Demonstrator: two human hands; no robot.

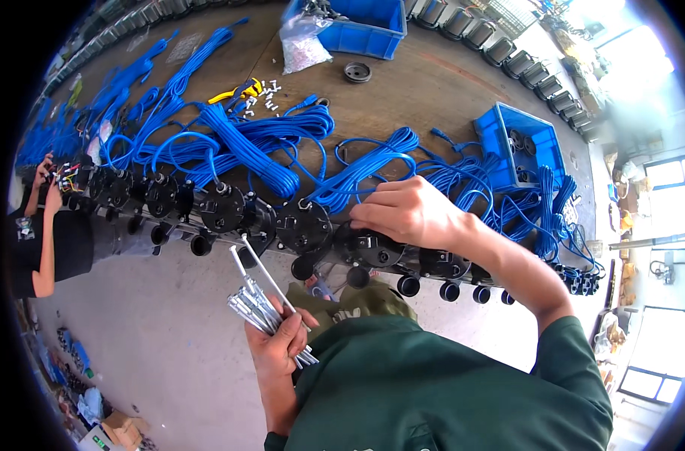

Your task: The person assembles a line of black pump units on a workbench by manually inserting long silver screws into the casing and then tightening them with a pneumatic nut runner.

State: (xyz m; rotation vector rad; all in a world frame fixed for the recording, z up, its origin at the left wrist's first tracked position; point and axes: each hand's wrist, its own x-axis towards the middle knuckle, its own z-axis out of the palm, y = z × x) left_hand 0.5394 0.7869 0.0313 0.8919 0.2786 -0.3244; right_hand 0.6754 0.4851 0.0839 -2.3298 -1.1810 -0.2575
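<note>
My left hand (278,338) is closed round a bundle of long silvery bolts (254,307) below the table edge. Two of the bolts stick out past the others, toward the black parts. My right hand (410,214) rests over the back of a black round pump housing (378,249), its fingers bent and pressed together at the far left rim. Whatever is between those fingertips is hidden. To the left stands another black housing (303,225), with a blue cable beside it. Black short pipe ends (408,286) point out below the row of housings.
Coiled blue cables (252,154) cover the table (282,68) behind the row. A yellow-handled tool (241,91) lies by small white pieces. Blue crates (368,34) stand at the back and right. At the far left, a person's hands (49,184) work on wires.
</note>
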